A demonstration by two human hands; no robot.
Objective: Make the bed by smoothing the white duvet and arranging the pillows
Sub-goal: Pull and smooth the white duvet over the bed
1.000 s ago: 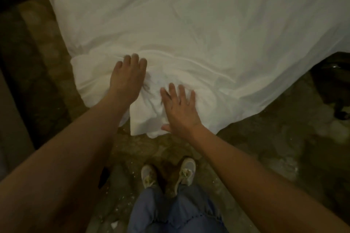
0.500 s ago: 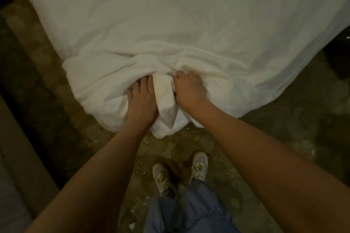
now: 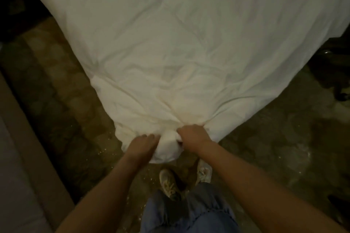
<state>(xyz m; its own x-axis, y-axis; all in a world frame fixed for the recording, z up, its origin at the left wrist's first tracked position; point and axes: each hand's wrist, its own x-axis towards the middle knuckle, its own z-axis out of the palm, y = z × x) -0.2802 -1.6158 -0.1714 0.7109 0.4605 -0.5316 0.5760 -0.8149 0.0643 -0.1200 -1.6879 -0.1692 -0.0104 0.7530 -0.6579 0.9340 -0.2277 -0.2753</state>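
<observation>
One wrinkled white fabric duvet (image 3: 180, 43); at its near corner, two bare hands, left (image 3: 141, 146) and right (image 3: 194, 138); below it, two pale worn sneakers (image 3: 167, 183).

No text, label, brand, number or sign can be read anywhere in this view.
</observation>
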